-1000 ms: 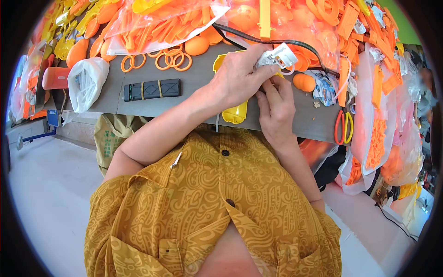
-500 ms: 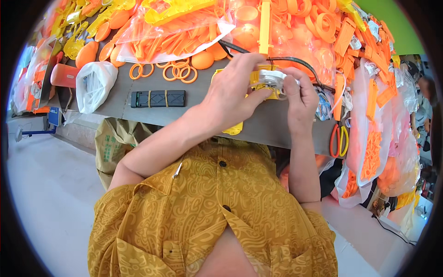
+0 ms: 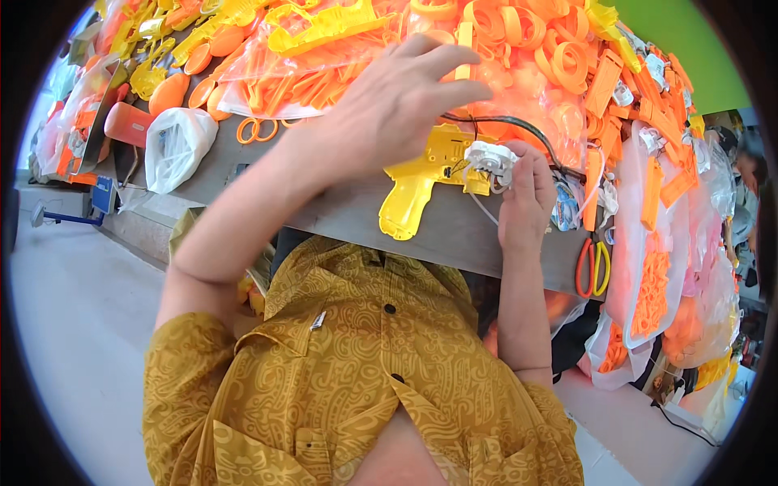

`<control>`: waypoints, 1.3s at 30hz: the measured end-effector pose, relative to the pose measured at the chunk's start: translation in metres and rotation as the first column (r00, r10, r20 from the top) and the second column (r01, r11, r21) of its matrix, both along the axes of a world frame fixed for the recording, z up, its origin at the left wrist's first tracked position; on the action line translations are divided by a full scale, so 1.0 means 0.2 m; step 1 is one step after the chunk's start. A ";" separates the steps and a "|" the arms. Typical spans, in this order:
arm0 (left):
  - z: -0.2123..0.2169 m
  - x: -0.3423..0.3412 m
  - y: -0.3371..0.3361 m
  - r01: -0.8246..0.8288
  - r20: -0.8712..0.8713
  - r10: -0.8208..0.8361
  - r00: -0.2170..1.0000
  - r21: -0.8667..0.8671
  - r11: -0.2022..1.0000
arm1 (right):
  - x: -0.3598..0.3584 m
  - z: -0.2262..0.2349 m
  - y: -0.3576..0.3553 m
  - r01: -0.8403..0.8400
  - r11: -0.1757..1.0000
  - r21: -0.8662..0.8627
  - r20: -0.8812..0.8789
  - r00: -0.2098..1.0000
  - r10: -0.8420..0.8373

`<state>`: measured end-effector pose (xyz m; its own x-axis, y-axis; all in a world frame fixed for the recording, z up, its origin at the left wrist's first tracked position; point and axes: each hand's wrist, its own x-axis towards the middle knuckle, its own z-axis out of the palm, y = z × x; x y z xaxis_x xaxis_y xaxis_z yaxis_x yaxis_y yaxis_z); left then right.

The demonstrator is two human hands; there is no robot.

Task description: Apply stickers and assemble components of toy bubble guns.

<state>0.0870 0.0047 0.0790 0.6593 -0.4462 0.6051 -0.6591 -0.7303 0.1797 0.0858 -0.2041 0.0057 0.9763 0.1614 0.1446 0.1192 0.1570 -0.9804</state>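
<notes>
R hand (image 3: 525, 194) gripped small white part (image 3: 489, 156) on yellow toy gun shell (image 3: 425, 180) | L hand (image 3: 397, 97) open w/ fingers spread, just above shell | shell lay on grey surface (image 3: 454, 235)

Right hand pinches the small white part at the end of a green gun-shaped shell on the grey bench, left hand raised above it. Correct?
Not quite: the gun-shaped shell is yellow, not green, as the head view shows. The rest holds: the right hand pinches the small white part at its end on the grey bench, and the left hand is raised above it.
</notes>
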 end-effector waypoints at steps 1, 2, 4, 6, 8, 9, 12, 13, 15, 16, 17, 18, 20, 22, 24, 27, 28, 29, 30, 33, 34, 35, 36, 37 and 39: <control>-0.01 0.06 0.01 -0.010 0.010 0.010 1.000 0.005 1.000 | 0.00 -0.01 0.00 -0.014 0.999 0.034 0.012 1.000 0.013; -0.03 0.11 0.02 0.026 0.016 -0.029 0.999 0.137 0.990 | 0.00 -0.01 0.01 -0.027 0.997 0.067 0.024 0.999 0.026; -0.01 0.19 0.01 0.118 -0.098 -0.090 0.991 0.331 0.936 | -0.01 -0.03 -0.01 -0.033 0.998 0.051 0.011 0.999 0.033; 0.01 0.23 0.02 0.127 -0.052 -0.116 0.992 0.406 0.905 | -0.02 -0.04 0.00 -0.036 0.998 0.046 -0.015 0.999 0.037; 0.03 0.23 0.03 0.132 -0.013 -0.143 0.990 0.478 0.868 | -0.03 -0.04 0.00 -0.033 0.997 0.064 -0.007 0.999 0.034; 0.07 0.20 0.03 0.151 0.019 -0.188 0.982 0.518 0.842 | -0.03 -0.04 -0.01 -0.025 0.997 0.077 -0.001 1.000 0.026; 0.13 0.06 0.06 0.167 -0.091 -0.140 0.986 0.584 0.794 | -0.04 -0.01 -0.01 -0.048 0.982 0.184 -0.087 0.994 0.065; 0.13 0.01 0.07 0.178 -0.225 -0.048 0.973 0.606 0.775 | -0.04 -0.01 0.00 -0.053 0.981 0.189 -0.092 0.993 0.071; 0.11 -0.11 0.10 0.175 -0.336 -0.003 0.942 0.481 0.859 | -0.03 -0.02 0.01 -0.036 0.993 0.110 0.009 0.999 0.035; 0.09 -0.15 0.12 0.151 -0.442 0.019 0.897 0.345 0.926 | -0.04 -0.01 0.03 -0.042 0.993 0.114 0.006 0.999 0.042; 0.08 -0.19 0.12 0.147 -0.446 0.025 0.895 0.347 0.926 | -0.05 0.00 0.04 -0.025 1.000 -0.002 0.050 0.998 0.025; 0.05 -0.22 0.12 0.097 -0.511 0.037 0.859 0.234 0.967 | -0.06 0.00 0.05 -0.002 0.993 -0.117 0.097 0.995 0.013; -0.03 -0.27 0.13 0.011 -0.547 0.021 0.837 0.055 0.998 | -0.06 -0.02 0.07 -0.015 0.982 -0.186 0.104 0.994 0.035; -0.07 -0.31 0.10 -0.048 -0.571 0.042 0.820 0.004 0.999 | -0.06 -0.03 0.07 -0.027 0.965 -0.262 0.112 0.992 0.058; -0.08 -0.34 0.07 -0.113 -0.607 0.039 0.794 -0.084 0.990 | -0.05 -0.03 0.07 -0.013 0.903 -0.429 0.176 0.980 0.098; -0.11 -0.35 0.08 -0.103 -0.633 0.069 0.771 -0.016 0.995 | -0.06 -0.02 0.08 -0.009 0.915 -0.402 0.166 0.983 0.083; -0.11 -0.34 0.08 -0.104 -0.634 0.070 0.770 -0.016 0.994 | -0.07 -0.01 0.08 -0.011 0.915 -0.403 0.164 0.983 0.084; -0.11 -0.34 0.07 -0.115 -0.641 0.067 0.764 -0.034 0.993 | -0.08 0.00 0.09 -0.022 0.936 -0.352 0.130 0.989 0.072; -0.11 -0.34 0.07 -0.123 -0.649 0.061 0.758 -0.052 0.991 | -0.09 0.01 0.09 -0.029 0.953 -0.300 0.095 0.994 0.060; -0.10 -0.33 0.07 -0.125 -0.691 0.053 0.721 -0.055 0.991 | -0.09 0.01 0.09 -0.029 0.958 -0.285 0.100 0.993 0.060; -0.11 -0.32 0.08 -0.126 -0.693 0.053 0.719 -0.056 0.990 | -0.09 0.01 0.09 -0.030 0.958 -0.286 0.099 0.993 0.061; -0.11 -0.32 0.08 -0.145 -0.697 0.032 0.717 -0.104 0.984 | -0.09 0.00 0.08 -0.024 0.947 -0.320 0.103 0.993 0.060; -0.11 -0.31 0.08 -0.163 -0.700 0.010 0.714 -0.152 0.975 | -0.09 0.00 0.08 -0.017 0.935 -0.354 0.106 0.993 0.058; -0.10 -0.31 0.08 -0.162 -0.701 0.009 0.713 -0.152 0.975 | -0.09 0.00 0.08 -0.017 0.935 -0.355 0.104 0.993 0.058; -0.08 -0.31 0.07 -0.248 -0.687 -0.026 0.726 -0.297 0.922 | -0.09 0.00 0.09 -0.020 0.937 -0.349 0.100 0.993 0.058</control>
